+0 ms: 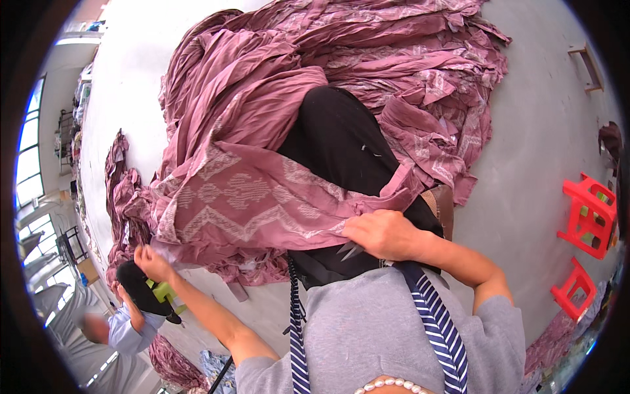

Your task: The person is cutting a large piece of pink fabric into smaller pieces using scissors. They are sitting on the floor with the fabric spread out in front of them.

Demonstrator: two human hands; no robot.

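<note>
A mauve-pink cloth (pixel 243 197) with white zigzag and diamond patterns lies across my lap, over my black-clad legs (pixel 341 144). My right hand (pixel 384 234) is closed at the cloth's near right edge. From under its fingers stick the pointed metal blades of small scissors (pixel 351 250); their handles are hidden in the hand. My left hand (pixel 154 264) is out to the left, beside the cloth's left end, its fingertips pinched together. What they pinch, if anything, is too small to make out.
A large heap of the same cloth (pixel 407 59) spreads on the pale floor ahead. Red plastic stools (pixel 588 215) stand at the right, a wooden stool (pixel 586 69) farther off. At the left, another person (pixel 134 325) sits close to a cloth pile (pixel 125 197).
</note>
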